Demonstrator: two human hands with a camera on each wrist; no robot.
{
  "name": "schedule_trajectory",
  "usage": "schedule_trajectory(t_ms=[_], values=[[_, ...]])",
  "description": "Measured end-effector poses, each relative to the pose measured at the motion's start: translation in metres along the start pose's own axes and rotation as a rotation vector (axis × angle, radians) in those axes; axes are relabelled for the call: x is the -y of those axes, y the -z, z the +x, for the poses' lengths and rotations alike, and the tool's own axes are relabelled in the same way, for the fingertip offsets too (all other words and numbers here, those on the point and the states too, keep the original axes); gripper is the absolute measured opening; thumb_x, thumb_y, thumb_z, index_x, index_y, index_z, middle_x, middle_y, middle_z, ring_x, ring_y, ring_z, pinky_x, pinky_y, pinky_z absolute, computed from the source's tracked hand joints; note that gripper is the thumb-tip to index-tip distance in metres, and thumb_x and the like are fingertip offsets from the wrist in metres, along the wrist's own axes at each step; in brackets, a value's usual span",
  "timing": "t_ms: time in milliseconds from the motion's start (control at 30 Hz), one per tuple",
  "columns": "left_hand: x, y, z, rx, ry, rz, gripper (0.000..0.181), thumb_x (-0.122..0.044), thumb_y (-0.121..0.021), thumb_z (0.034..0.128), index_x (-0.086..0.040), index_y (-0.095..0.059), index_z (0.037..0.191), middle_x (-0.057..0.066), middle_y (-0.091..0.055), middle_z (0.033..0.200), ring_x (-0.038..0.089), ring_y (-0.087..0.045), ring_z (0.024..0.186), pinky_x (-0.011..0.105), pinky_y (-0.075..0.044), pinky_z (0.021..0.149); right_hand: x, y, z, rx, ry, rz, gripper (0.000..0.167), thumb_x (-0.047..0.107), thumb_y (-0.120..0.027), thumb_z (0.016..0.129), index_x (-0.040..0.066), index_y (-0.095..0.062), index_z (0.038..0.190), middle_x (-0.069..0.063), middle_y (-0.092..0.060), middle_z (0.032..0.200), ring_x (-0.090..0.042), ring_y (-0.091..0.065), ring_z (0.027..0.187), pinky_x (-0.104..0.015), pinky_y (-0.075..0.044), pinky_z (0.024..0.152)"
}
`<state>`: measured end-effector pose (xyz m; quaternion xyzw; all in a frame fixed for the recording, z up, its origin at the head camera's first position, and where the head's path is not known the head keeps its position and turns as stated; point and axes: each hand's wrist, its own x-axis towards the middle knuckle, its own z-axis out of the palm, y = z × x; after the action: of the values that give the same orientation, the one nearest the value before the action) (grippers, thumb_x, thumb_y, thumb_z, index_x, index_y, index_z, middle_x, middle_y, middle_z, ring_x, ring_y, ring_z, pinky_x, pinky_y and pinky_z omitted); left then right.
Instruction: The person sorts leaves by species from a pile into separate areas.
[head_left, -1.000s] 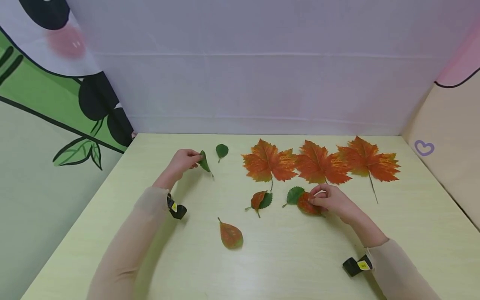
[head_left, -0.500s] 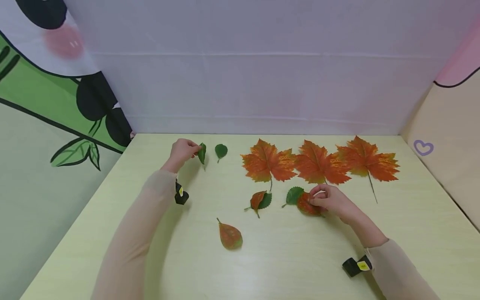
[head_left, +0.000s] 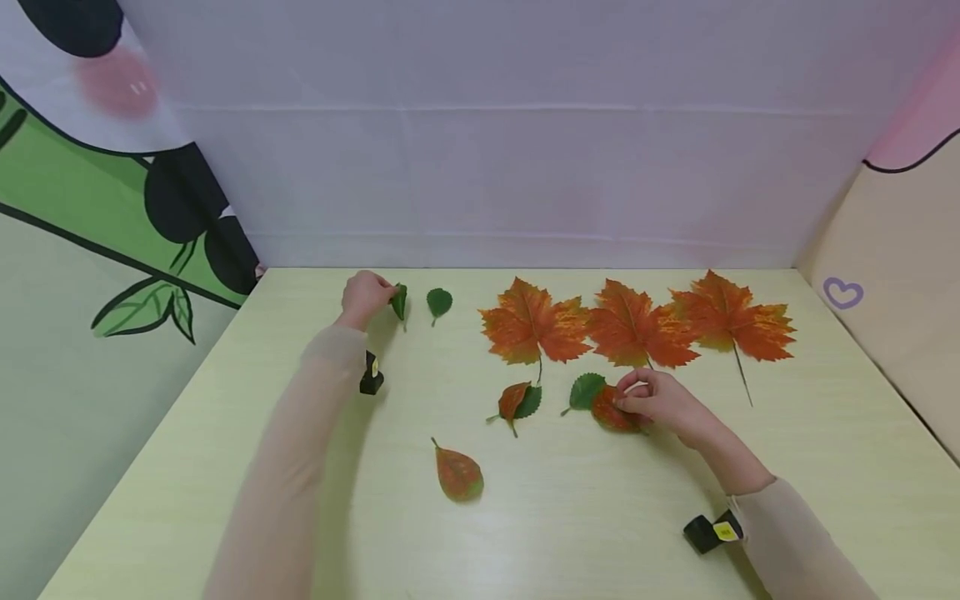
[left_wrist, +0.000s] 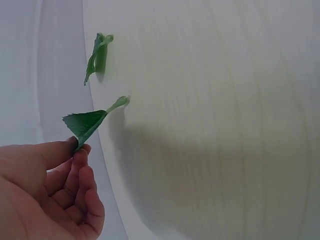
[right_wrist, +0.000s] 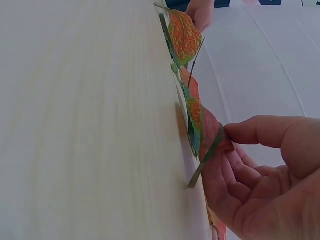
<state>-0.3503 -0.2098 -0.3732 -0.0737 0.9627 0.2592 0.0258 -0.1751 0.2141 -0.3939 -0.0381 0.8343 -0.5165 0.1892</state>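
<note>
The laying-out of leaves looked partway along. Three orange maple leaves [head_left: 536,321] lay in a row on the pale wooden table [head_left: 570,533], neighbours meeting at their edges, and appeared settled. From twelve round to about two o'clock of the small leaf pair [head_left: 513,402], they filled the far side; that pair, a curled red leaf against a green one, also lay untouched. What seemed left was in the hands or apart: the left hand [head_left: 366,296] pinched a green leaf [head_left: 400,302] at nine o'clock of a loose green leaf [head_left: 439,302], not yet let go. The right hand [head_left: 660,400] gripped a red oval leaf [head_left: 609,408] at four o'clock of its green neighbour [head_left: 587,390], likewise not released. A brownish-red leaf [head_left: 459,475] lay alone at seven o'clock of the small pair.

The left wrist view showed what the head view did not: the held green leaf was folded by thumb and fingers, blade raised, its stem end at or just over the tabletop; contact could not be told. The right wrist view revealed the red leaf tilted up between thumb and fingers, green midrib showing, where from above it seemed nearly flat.
</note>
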Motion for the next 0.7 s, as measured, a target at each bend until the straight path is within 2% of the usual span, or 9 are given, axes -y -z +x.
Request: schedule_trajectory(t_ms=[333, 533, 700], values=[[0.001, -0.018, 0.012, -0.048, 0.066, -0.025, 0.031, -0.028, -0.053, 0.0903, -0.004, -0.067, 0.102, 0.013, -0.066, 0.105, 0.028, -0.062, 0.091, 0.035, -0.048, 0.07, -0.001, 0.0, 0.0, -0.002, 0.005, -0.001, 0.029, 0.013, -0.059, 0.087, -0.005, -0.048, 0.106, -0.002, -0.059, 0.075, -0.013, -0.05, 0.066, -0.025, -0.041, 0.057], [0.003, -0.019, 0.013, -0.062, 0.073, -0.019, 0.03, -0.028, -0.052, 0.0905, -0.005, -0.067, 0.103, 0.013, -0.065, 0.106, 0.028, -0.062, 0.092, 0.037, -0.048, 0.072, 0.0, 0.0, 0.0, -0.004, -0.002, -0.008, 0.029, 0.014, -0.06, 0.087, -0.005, -0.048, 0.106, -0.002, -0.059, 0.075, -0.013, -0.05, 0.065, -0.025, -0.042, 0.058], [0.006, -0.017, 0.015, -0.047, 0.07, -0.016, 0.031, -0.027, -0.05, 0.0919, -0.005, -0.066, 0.105, 0.012, -0.065, 0.105, 0.026, -0.061, 0.087, 0.033, -0.045, 0.065, -0.001, 0.001, 0.001, -0.004, -0.003, -0.014, 0.027, 0.012, -0.06, 0.087, -0.005, -0.049, 0.105, -0.002, -0.059, 0.074, -0.014, -0.05, 0.065, -0.025, -0.042, 0.058]])
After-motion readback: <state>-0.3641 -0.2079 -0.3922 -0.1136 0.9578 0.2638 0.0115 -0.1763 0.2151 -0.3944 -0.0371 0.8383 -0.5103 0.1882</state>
